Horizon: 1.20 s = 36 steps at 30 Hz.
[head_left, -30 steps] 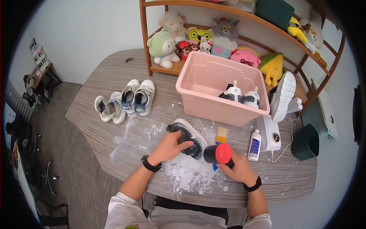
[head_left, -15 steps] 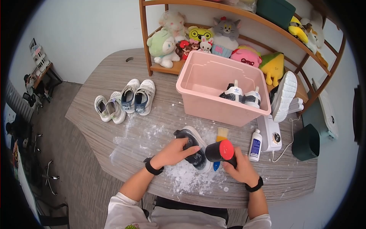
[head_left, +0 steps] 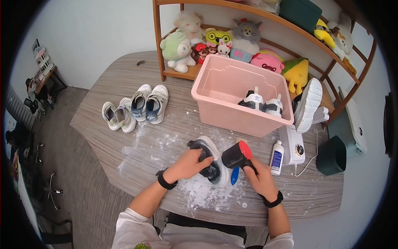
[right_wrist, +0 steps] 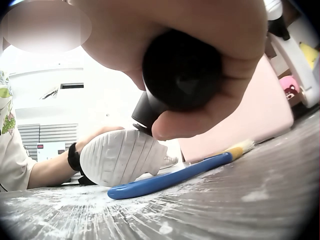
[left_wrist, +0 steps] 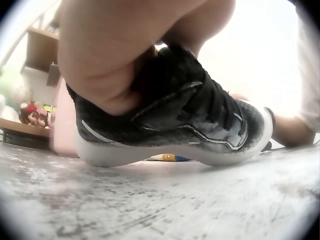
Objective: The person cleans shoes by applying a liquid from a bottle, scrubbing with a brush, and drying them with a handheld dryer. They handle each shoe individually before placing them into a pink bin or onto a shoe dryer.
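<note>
The person's left hand [head_left: 190, 164] is gripping the black shoe [head_left: 215, 171] at its collar, fingers curling in close, with at least one digit reaching into the opening. From here the thumb is lying across the upper; how deep the digits are going, I can't tell. The right hand [head_left: 262, 180] is wrapping closely around the handle of a black tool with a red end [head_left: 233, 157], leaving no open grasp.

The shoe is showing a dark upper, black laces, a thin pale trim line and a white sole, with whitish smudging near the toe. It is resting on the table [head_left: 112, 87] and tilting, its ridged underside showing on the right hand's side.

The shoe's collar is sitting right in the left hand's grasp, while its toe is pointing towards the person. The right hand's fingers are staying clear of it, and the tool's barrel is hovering just beside it. A blue-handled brush [head_left: 235, 176] is lying next to the shoe, and white powder [head_left: 205, 197] is spreading around the toe.
</note>
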Motion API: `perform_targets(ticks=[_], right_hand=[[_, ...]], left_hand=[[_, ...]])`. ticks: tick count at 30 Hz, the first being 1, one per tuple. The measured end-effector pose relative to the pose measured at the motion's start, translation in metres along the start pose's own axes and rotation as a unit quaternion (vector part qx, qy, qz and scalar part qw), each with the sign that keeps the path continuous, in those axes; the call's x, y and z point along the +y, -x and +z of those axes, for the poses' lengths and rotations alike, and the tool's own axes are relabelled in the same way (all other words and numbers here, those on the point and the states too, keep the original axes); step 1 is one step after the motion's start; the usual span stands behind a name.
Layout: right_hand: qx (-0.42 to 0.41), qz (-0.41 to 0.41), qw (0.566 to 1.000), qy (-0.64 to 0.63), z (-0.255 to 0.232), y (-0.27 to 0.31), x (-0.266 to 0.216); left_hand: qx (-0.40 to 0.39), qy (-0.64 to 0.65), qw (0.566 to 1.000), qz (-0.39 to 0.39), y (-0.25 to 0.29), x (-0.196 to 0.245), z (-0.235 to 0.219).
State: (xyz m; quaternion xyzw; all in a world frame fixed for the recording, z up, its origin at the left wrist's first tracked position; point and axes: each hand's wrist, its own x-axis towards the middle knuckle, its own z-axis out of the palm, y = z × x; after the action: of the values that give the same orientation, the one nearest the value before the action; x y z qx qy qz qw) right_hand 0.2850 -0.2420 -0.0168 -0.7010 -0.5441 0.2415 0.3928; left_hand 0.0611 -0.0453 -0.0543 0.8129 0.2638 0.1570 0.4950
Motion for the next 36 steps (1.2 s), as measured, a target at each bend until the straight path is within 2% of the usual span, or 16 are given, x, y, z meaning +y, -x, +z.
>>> perform_targets(ticks=[4, 7, 9, 12, 14, 16, 17, 19, 25, 28, 31, 33, 36], right_hand=[[0.014, -0.005, 1.000, -0.006, -0.005, 0.000, -0.004], [-0.011, -0.043, 0.998, 0.043, -0.020, 0.000, -0.010], [0.002, -0.103, 0.993, 0.056, -0.022, 0.001, -0.004], [0.009, -0.144, 0.988, 0.053, -0.015, 0.000, -0.003], [0.012, -0.122, 0.992, 0.020, -0.005, 0.002, -0.004], [0.014, -0.101, 0.995, -0.014, 0.000, 0.004, -0.006], [0.004, -0.117, 0.993, 0.000, 0.000, 0.005, -0.007], [-0.005, -0.133, 0.991, 0.015, 0.002, 0.004, -0.010], [0.034, -0.164, 0.986, 0.014, 0.012, 0.002, -0.008], [0.056, -0.175, 0.983, 0.018, 0.014, 0.002, -0.007], [0.047, -0.165, 0.985, -0.007, 0.009, 0.003, -0.007], [0.007, -0.169, 0.985, -0.026, 0.002, 0.003, -0.005], [0.018, -0.165, 0.986, -0.012, 0.003, 0.003, -0.009]], left_hand=[[0.009, -0.021, 1.000, 0.000, 0.001, 0.004, -0.001], [0.041, -0.011, 0.999, 0.012, 0.002, 0.008, 0.001], [0.055, 0.011, 0.998, -0.002, 0.001, 0.008, 0.003], [0.082, 0.025, 0.996, -0.015, 0.003, 0.014, 0.000], [0.096, 0.019, 0.995, -0.014, 0.002, 0.015, -0.003], [0.119, -0.008, 0.993, 0.010, 0.002, 0.011, -0.004], [0.119, -0.008, 0.993, 0.010, 0.003, 0.012, -0.005], [0.121, -0.044, 0.989, 0.079, 0.004, 0.014, -0.006], [0.093, -0.031, 0.982, 0.163, 0.004, 0.009, -0.004], [0.088, -0.022, 0.982, 0.164, 0.005, 0.010, -0.005], [0.105, -0.019, 0.980, 0.166, 0.004, 0.009, -0.003], [0.119, -0.032, 0.977, 0.171, 0.003, 0.008, -0.002], [0.138, -0.058, 0.972, 0.183, 0.003, 0.007, -0.001]])
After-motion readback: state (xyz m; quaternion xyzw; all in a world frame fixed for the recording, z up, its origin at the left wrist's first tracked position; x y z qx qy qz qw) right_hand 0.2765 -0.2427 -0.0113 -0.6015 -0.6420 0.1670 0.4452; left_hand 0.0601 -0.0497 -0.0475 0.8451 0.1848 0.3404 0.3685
